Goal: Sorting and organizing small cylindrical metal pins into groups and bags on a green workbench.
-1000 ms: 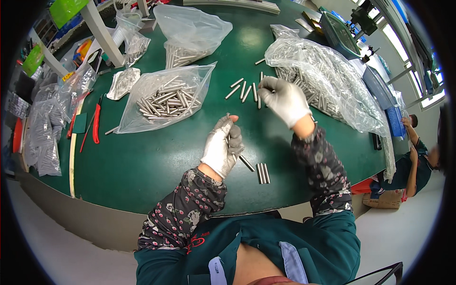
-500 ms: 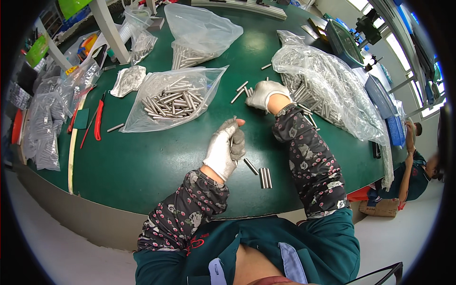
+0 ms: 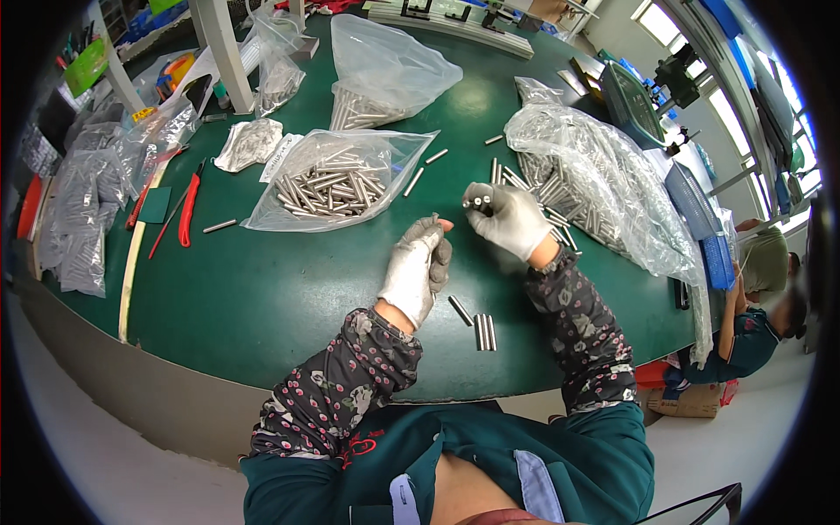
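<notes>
Right hand [image 3: 506, 219], gloved: fingers clamped on a few short metal pins [image 3: 477, 204], ends showing. Left hand [image 3: 418, 267]: fingers curled together, contents not discernible. Judged partway: four pins [image 3: 479, 329] lie sorted on the green worktop [image 3: 262, 297] just below the hands. Many remain: open clear bag [image 3: 337, 179] left of fingers, large clear bag [image 3: 604, 188] right. Knotted bag [image 3: 385, 74] beyond.

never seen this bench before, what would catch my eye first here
Two white-gloved hands meet at the middle of the round green table: the right hand grips a few short metal rods, the left hand is raised beside it. Just behind them lies an open clear bag of metal rods, and to the right a long plastic sheet covers many more.
</notes>
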`<state>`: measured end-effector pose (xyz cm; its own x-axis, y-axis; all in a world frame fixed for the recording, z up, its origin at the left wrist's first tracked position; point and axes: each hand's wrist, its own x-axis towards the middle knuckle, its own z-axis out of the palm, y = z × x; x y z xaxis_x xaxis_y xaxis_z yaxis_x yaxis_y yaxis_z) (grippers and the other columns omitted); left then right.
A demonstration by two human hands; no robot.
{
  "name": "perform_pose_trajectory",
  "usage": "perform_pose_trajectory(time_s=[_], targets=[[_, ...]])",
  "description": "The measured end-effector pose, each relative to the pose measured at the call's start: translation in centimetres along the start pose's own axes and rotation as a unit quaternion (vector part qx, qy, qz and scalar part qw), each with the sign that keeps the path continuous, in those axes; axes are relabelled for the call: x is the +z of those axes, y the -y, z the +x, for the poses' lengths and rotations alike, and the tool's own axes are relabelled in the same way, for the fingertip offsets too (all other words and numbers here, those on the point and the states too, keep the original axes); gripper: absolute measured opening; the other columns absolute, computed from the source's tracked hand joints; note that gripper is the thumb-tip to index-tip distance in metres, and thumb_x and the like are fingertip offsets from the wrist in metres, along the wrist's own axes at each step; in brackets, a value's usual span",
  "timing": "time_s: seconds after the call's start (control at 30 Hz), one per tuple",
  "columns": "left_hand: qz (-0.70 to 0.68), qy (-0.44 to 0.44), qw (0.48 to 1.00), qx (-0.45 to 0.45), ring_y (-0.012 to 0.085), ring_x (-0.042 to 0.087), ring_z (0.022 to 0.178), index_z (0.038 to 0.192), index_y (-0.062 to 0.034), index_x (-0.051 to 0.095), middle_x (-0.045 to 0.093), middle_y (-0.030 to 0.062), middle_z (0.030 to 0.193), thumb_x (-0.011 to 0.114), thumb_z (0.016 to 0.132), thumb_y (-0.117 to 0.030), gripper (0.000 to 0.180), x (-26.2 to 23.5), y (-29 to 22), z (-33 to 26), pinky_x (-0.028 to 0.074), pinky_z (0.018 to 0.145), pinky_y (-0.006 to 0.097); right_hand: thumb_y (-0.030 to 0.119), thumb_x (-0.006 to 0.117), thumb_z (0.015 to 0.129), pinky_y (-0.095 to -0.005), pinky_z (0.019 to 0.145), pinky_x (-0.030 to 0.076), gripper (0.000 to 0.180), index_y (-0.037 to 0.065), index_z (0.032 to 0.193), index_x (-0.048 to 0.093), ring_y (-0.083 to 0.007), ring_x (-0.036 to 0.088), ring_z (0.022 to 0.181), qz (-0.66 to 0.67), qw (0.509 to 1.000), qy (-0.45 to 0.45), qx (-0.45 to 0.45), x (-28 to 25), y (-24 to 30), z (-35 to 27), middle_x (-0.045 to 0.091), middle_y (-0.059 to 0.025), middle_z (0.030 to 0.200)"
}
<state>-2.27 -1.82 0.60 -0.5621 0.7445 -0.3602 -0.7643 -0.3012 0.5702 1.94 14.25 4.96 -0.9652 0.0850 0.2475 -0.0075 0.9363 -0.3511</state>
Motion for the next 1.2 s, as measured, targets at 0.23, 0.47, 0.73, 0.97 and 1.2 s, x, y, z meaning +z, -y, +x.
perform_pose_trajectory(time_s=[0.23, 0.47, 0.73, 0.97, 1.2], targets=[[-0.079, -0.004, 0.997, 0.026, 0.0061, 0.043, 0.047, 0.092, -0.0096, 0.05, 0.052, 0.0023, 0.069, 0.044, 0.089, -0.032, 0.023, -0.3, 0.3, 0.7, 0.025, 0.036, 0.018, 0.013, 0.059, 0.074, -0.0206, 0.055, 0.041, 0.013, 0.002, 0.081, 0.056, -0.0077, 0.052, 0.06, 0.287, 0.95, 0.036, 0.12, -0.8, 2.1, -1.6, 0.056, -0.0012, 0.066], [-0.109, 0.059, 0.992, 0.008, 0.0089, 0.046, 0.05, 0.092, -0.0091, 0.05, 0.054, 0.0008, 0.069, 0.046, 0.086, -0.042, 0.033, -1.7, 0.8, 1.0, 0.031, 0.04, 0.02, 0.031, 0.062, 0.076, -0.0237, 0.061, 0.046, 0.038, -0.003, 0.092, 0.058, -0.0095, 0.055, 0.067, 0.405, 0.873, 0.153, 0.225, -2.1, 5.5, 1.7, 0.06, -0.0055, 0.078], [-0.089, 0.031, 0.996, -0.011, 0.0074, 0.04, 0.049, 0.091, -0.0095, 0.05, 0.044, -0.0025, 0.064, 0.05, 0.087, -0.021, 0.012, -0.6, 0.9, 0.5, 0.028, 0.04, 0.02, 0.012, 0.05, 0.077, -0.037, 0.071, 0.047, 0.02, 0.01, 0.095, 0.058, -0.0279, 0.059, 0.084, -0.188, 0.982, 0.02, 0.011, 3.3, -1.1, 8.2, 0.057, -0.0117, 0.095], [-0.114, 0.014, 0.993, 0.002, 0.0101, 0.048, 0.048, 0.093, -0.0104, 0.048, 0.046, -0.0014, 0.063, 0.047, 0.088, -0.02, 0.011, -0.8, 1.1, 0.6, 0.037, 0.04, 0.022, 0.012, 0.051, 0.074, -0.0367, 0.068, 0.048, 0.018, 0.007, 0.089, 0.059, -0.0279, 0.06, 0.081, -0.208, 0.973, 0.097, 0.016, 3.1, -0.3, 9.7, 0.061, -0.0114, 0.085], [-0.135, 0.01, 0.991, -0.014, 0.01, 0.044, 0.046, 0.089, -0.0103, 0.048, 0.043, -0.0025, 0.059, 0.047, 0.089, -0.021, 0.011, -0.9, 0.7, 0.8, 0.032, 0.039, 0.023, 0.01, 0.05, 0.071, -0.0369, 0.066, 0.047, 0.015, 0.007, 0.083, 0.059, -0.0284, 0.059, 0.078, -0.202, 0.966, 0.141, -0.083, 3.1, 0.7, 8.0, 0.06, -0.0122, 0.083]])
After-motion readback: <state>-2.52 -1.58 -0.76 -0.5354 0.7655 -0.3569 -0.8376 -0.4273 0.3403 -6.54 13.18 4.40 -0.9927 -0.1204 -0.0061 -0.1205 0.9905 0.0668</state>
